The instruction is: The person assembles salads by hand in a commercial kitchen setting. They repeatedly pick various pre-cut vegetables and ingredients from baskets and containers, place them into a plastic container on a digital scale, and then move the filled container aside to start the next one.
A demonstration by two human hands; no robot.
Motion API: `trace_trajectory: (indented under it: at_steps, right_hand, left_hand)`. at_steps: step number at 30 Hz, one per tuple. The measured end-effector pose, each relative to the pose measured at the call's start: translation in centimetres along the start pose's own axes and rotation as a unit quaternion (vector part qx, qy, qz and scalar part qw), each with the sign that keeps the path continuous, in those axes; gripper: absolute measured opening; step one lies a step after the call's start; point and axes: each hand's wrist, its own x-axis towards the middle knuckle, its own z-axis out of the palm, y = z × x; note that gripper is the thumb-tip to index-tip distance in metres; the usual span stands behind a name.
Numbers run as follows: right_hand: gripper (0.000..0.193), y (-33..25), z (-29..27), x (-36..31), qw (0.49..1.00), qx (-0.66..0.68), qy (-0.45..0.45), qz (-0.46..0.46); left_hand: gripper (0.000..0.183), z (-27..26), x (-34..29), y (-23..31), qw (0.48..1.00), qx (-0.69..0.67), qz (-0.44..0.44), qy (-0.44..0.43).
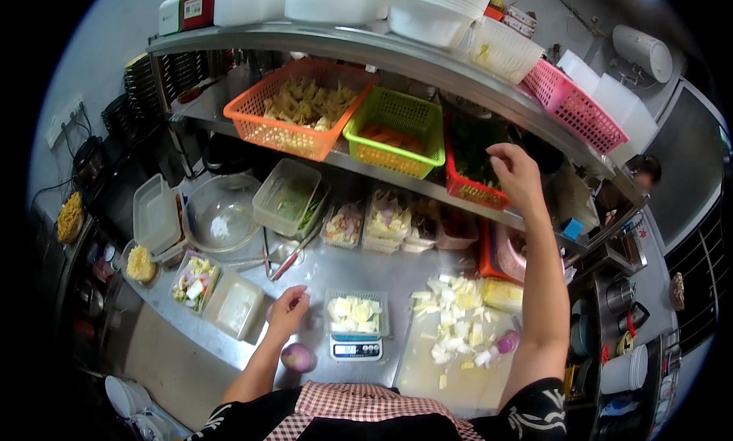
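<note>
My right hand (516, 171) is raised over a red basket (467, 189) on the shelf, next to dark green leaves (479, 147). Its fingers are bent and somewhat apart, with nothing visible between them. Loosely curled and empty, my left hand (288, 310) hovers left of a small digital scale (356, 350). A clear plastic container (385, 324) on the scale holds pale cut vegetable pieces (353, 313). A purple onion (298, 357) lies below my left hand. On the cutting board (416, 349) to the right are chopped white and yellowish pieces (450, 296) and a purple-skinned cut piece (507, 341).
Orange (282, 141) and green baskets (393, 162) share the shelf with the red one. An upper shelf edge (366, 40) crosses above. Several containers, a glass bowl (221, 212) and red-handled tongs (287, 263) stand behind and left. A person (622, 193) is at far right.
</note>
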Motion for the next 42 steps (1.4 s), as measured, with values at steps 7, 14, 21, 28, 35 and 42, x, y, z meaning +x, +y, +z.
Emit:
trace_trajectory:
  at_steps: [7, 14, 21, 28, 35, 42]
  right_hand:
    - [0.112, 9.4, 6.3, 6.1, 0.919, -0.124, -0.329, 0.177]
    - [0.080, 11.1, 6.3, 7.9, 0.931, -0.024, -0.288, 0.224]
    - [0.077, 12.8, 4.4, 7.5, 0.948, 0.204, -0.088, 0.228]
    - [0.035, 15.9, 1.2, 6.2, 0.992, -0.011, 0.118, 0.046]
    - [0.023, -6.4, 7.6, -11.0, 0.943, 0.238, -0.163, 0.168]
    - [0.032, -4.6, 19.9, -23.8, 0.848, 0.260, -0.397, 0.237]
  left_hand:
    - [0.033, 1.1, 0.5, 0.5, 1.000, -0.013, -0.013, -0.003]
    - [0.030, -0.4, -1.3, 1.0, 0.999, -0.039, -0.025, 0.002]
    - [0.032, -1.0, -2.0, 2.0, 0.997, -0.074, -0.015, -0.022]
    - [0.029, 0.7, -2.0, 4.2, 0.998, -0.057, 0.002, -0.028]
    - [0.030, -0.7, -3.2, 3.2, 0.999, -0.050, 0.003, -0.019]
    - [0.033, -1.3, -3.3, 5.2, 0.996, -0.066, -0.002, -0.052]
